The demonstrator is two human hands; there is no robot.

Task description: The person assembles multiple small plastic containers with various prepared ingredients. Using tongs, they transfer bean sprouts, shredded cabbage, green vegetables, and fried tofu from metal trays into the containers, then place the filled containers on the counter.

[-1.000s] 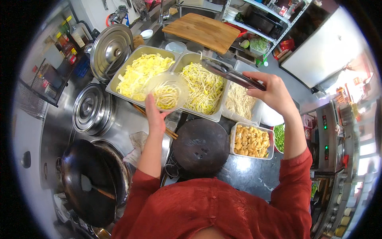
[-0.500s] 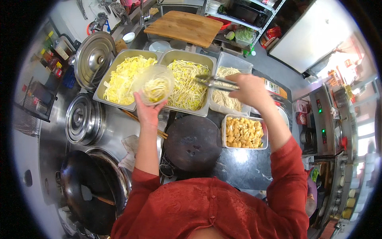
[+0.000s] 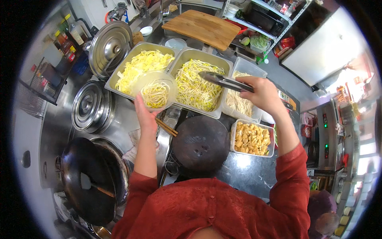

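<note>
My left hand (image 3: 145, 113) grips a clear round plastic bowl (image 3: 169, 83) by its near side. Bean sprouts (image 3: 155, 94) lie inside it, and it is tilted over the front of the steel trays. Metal tongs (image 3: 227, 81) are in my right hand (image 3: 262, 93), their tips above the steel tray (image 3: 226, 65) heaped with yellow-headed bean sprouts (image 3: 199, 85). To its left a second steel tray (image 3: 109, 84) holds chopped yellow-white cabbage (image 3: 145, 65). Right of the sprouts, under my right hand, a clear plastic tub (image 3: 254, 71) contains pale shreds (image 3: 238, 101).
A clear box (image 3: 273, 150) of golden-brown fried pieces (image 3: 251, 137) sits near my right forearm. Before me is a round dark board (image 3: 201, 143), with chopsticks (image 3: 166, 127) beside it. A large black wok (image 3: 85, 175) is at left, below steel lids (image 3: 88, 105). A wooden cutting board (image 3: 203, 28) lies behind.
The tongs have swung to a new angle, still over the sprout tray. The bowl remains in my left hand, tipped a little differently. The whole view has shifted slightly.
</note>
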